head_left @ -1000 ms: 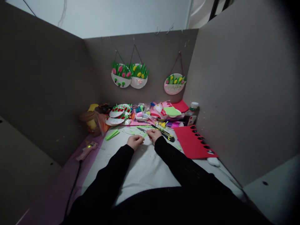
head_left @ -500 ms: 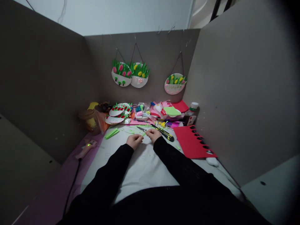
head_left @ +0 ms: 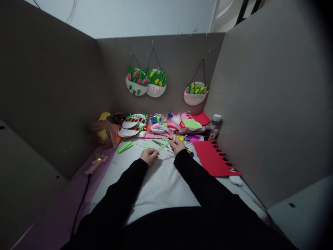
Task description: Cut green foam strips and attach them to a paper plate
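Observation:
My left hand (head_left: 149, 155) rests on the white sheet (head_left: 161, 184) with its fingers curled in; what it holds, if anything, is hidden. My right hand (head_left: 178, 146) is a little farther back and to the right, closed in a pinch on a thin green strip (head_left: 163, 147) that slants left from its fingers. Small green scraps (head_left: 145, 145) lie scattered just beyond both hands. Dark scissors (head_left: 156, 142) lie among them. Both arms are in black sleeves.
A red sheet with punched holes (head_left: 214, 158) lies at the right. A pink glue gun (head_left: 97, 162) with a lit green lamp lies at the left. A jar (head_left: 100, 133), cut green leaves (head_left: 124, 147), finished plates (head_left: 130, 126), a glue bottle (head_left: 214, 122) and craft clutter line the back. Cardboard walls enclose the desk.
My right hand has moved back and to the right, away from the left hand, drawing the green strip with it. The left hand has stayed nearly still.

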Motion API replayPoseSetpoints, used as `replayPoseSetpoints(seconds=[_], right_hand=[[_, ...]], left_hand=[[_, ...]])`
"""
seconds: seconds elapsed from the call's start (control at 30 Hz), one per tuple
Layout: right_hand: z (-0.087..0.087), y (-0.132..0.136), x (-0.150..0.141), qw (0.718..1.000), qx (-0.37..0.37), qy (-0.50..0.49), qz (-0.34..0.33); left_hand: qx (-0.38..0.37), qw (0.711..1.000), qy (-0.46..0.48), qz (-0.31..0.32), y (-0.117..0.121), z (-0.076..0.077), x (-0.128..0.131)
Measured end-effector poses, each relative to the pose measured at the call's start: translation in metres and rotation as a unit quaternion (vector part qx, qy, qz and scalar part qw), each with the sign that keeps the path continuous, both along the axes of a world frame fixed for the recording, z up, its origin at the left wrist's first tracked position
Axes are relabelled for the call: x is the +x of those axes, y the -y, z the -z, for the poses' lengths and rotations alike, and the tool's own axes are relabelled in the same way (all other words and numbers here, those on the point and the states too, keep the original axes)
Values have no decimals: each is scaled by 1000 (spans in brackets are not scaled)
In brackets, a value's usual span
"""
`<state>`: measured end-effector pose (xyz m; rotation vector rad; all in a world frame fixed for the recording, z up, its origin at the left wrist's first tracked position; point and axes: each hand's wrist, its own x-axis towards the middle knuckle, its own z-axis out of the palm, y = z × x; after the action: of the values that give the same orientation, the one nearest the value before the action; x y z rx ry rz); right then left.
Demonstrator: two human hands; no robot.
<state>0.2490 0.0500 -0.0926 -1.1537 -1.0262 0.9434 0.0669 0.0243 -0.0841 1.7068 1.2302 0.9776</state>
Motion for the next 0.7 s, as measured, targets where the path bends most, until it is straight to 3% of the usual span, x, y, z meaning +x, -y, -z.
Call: replayPoseSetpoints(seconds=[0.1, 0.23, 0.4, 0.7], right_hand=[[-2, 10, -17, 998, -26, -16, -57], [-1, 23, -40, 989, -60, 50, -124], [4, 16, -38, 994, -45, 62, -79], [-8, 6, -12, 993, -28, -104, -55]], left_hand=[[4, 1000, 18, -7, 0, 0, 1], [36, 999, -7, -15, 2, 1, 1], [66, 997, -25, -14, 4, -3, 1], [58, 998, -19, 21, 7, -10, -1]])
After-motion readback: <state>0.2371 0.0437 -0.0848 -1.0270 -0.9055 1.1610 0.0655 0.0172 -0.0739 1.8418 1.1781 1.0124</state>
